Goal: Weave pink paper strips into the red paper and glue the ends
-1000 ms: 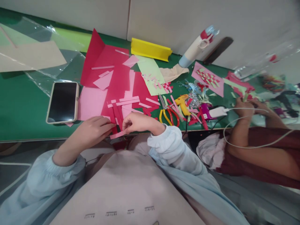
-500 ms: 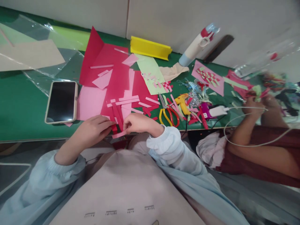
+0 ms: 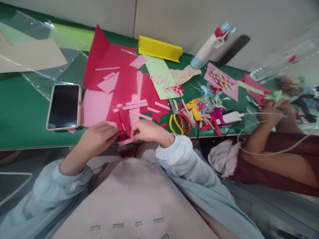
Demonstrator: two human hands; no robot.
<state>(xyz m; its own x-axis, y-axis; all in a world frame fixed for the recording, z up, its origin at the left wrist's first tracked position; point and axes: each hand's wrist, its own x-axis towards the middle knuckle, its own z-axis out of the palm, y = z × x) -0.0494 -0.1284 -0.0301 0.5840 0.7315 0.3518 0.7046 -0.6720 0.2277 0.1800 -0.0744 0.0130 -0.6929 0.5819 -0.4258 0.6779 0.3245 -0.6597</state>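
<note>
My right hand point(image 3: 147, 130) pinches one end of a pink paper strip point(image 3: 125, 141) at the near edge of the green table point(image 3: 22, 113). My left hand point(image 3: 99, 136) has its fingers closed on the strip's other end, beside several dark red strips point(image 3: 124, 118). Just beyond both hands lie red and pink paper sheets point(image 3: 119, 83) with loose cut strips on them. I wear light blue sleeves.
A phone point(image 3: 64, 106) lies left of the papers. Scissors with yellow and red handles point(image 3: 178, 119), a yellow glue gun point(image 3: 194, 108), a charger with cable point(image 3: 231, 117) and scraps lie to the right. Another person's hands point(image 3: 271, 111) work at the far right. A white bottle point(image 3: 208, 48) leans on the wall.
My hands have stayed almost in place, with the strip drawn slightly closer to the table edge. The other person's hands moved further right and up.
</note>
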